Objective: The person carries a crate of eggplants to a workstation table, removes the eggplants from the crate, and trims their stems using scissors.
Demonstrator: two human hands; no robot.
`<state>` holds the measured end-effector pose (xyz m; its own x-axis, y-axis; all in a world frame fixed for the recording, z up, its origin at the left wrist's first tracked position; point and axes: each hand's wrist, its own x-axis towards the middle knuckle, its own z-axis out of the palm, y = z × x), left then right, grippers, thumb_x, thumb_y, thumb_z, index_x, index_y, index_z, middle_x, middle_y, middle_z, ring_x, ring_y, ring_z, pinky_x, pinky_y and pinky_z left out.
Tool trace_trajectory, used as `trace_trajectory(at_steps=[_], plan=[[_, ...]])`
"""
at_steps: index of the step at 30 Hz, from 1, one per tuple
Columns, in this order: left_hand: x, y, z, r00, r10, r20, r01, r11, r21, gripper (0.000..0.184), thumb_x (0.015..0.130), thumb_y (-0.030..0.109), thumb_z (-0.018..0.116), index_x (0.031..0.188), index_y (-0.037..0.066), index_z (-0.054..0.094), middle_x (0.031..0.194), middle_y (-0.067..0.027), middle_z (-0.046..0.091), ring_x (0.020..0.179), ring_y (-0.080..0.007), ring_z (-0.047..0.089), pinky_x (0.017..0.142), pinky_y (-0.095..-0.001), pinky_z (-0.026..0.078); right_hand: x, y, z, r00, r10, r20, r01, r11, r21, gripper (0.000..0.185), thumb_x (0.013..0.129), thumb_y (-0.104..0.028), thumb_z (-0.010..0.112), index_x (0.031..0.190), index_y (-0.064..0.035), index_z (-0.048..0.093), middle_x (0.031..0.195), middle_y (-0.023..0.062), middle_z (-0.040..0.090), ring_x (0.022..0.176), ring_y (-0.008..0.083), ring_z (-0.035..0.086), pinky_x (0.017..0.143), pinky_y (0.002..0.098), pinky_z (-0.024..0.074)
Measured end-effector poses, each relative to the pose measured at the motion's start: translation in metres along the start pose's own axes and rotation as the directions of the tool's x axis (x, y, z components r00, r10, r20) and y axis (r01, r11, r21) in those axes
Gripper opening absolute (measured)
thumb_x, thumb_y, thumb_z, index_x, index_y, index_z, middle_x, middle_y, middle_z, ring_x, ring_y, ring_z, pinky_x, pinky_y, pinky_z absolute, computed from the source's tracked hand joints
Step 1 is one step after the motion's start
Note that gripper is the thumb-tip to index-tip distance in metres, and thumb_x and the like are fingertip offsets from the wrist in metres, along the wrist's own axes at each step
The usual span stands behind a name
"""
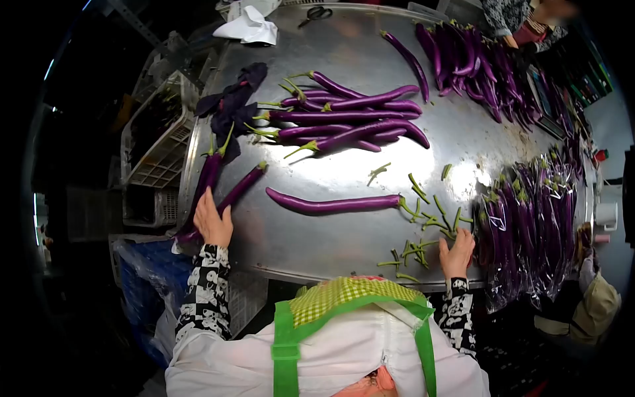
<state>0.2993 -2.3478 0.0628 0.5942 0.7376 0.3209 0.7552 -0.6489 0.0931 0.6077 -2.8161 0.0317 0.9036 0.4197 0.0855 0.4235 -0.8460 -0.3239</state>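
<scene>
On the left edge of the metal table, my left hand (213,223) lies over a purple eggplant (243,185), thumb and fingers on either side of it. Another long eggplant (208,172) rests just left of that one. My right hand (456,255) is at the front right, fingers apart and apparently holding nothing, beside cut green stem pieces (415,251). Between my hands a single eggplant (334,203) lies crosswise, stem to the right. Behind it is a pile of eggplants (344,118) with stems mostly pointing left.
Bagged eggplants (526,225) in clear plastic lie at the right, with a larger heap (463,59) behind. Dark cloth or gloves (231,99), scissors (315,14) and white paper (248,28) lie on the metal table (311,248). A crate (155,152) stands left; another person (522,23) is at the far right.
</scene>
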Motion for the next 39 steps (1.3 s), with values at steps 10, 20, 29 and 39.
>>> trace_trajectory(at_steps=[10, 20, 29, 39], plan=[[0.031, 0.180, 0.047, 0.599, 0.757, 0.260, -0.436, 0.581, -0.688, 0.052, 0.073, 0.024, 0.077, 0.117, 0.003, 0.057, 0.110, -0.0137, 0.058, 0.103, -0.0311, 0.054, 0.088, -0.0402, 0.043, -0.012, 0.026, 0.011, 0.982, 0.180, 0.051, -0.181, 0.983, 0.015, 0.053, 0.076, -0.012, 0.071, 0.121, 0.0015, 0.048, 0.106, 0.0216, 0.053, 0.099, 0.0400, 0.050, 0.086, 0.0460, 0.0419], [-0.018, 0.194, 0.062, 0.845, 0.491, 0.212, -0.340, 0.799, -0.497, 0.037, 0.072, 0.018, 0.075, 0.104, 0.006, 0.063, 0.094, -0.0087, 0.057, 0.091, -0.0289, 0.051, 0.081, -0.0393, 0.040, -0.001, 0.048, 0.002, 0.961, 0.271, -0.052, -0.275, 0.925, -0.262, 0.057, 0.074, -0.017, 0.075, 0.123, -0.0036, 0.051, 0.110, 0.0205, 0.053, 0.101, 0.0399, 0.050, 0.085, 0.0472, 0.0420], [0.011, 0.186, 0.036, 0.687, 0.500, 0.527, 0.183, 0.583, -0.792, 0.028, 0.092, 0.024, 0.060, 0.115, 0.008, 0.062, 0.078, -0.0128, 0.066, 0.065, -0.0247, 0.063, 0.062, -0.0330, 0.048, -0.018, 0.042, -0.007, 0.896, 0.443, 0.028, -0.409, 0.849, -0.335, 0.061, 0.076, -0.026, 0.072, 0.128, -0.0064, 0.046, 0.106, 0.0219, 0.055, 0.096, 0.0446, 0.054, 0.081, 0.0525, 0.0461], [0.039, 0.171, 0.044, 0.330, 0.572, 0.751, 0.610, 0.478, -0.632, 0.038, 0.088, 0.022, 0.068, 0.120, 0.004, 0.062, 0.077, -0.0007, 0.060, 0.058, -0.0070, 0.053, 0.051, -0.0207, 0.044, -0.017, 0.039, -0.020, 0.958, 0.267, 0.105, -0.260, 0.963, -0.074, 0.058, 0.080, -0.026, 0.067, 0.130, -0.0035, 0.049, 0.119, 0.0199, 0.051, 0.113, 0.0365, 0.046, 0.095, 0.0457, 0.0386]])
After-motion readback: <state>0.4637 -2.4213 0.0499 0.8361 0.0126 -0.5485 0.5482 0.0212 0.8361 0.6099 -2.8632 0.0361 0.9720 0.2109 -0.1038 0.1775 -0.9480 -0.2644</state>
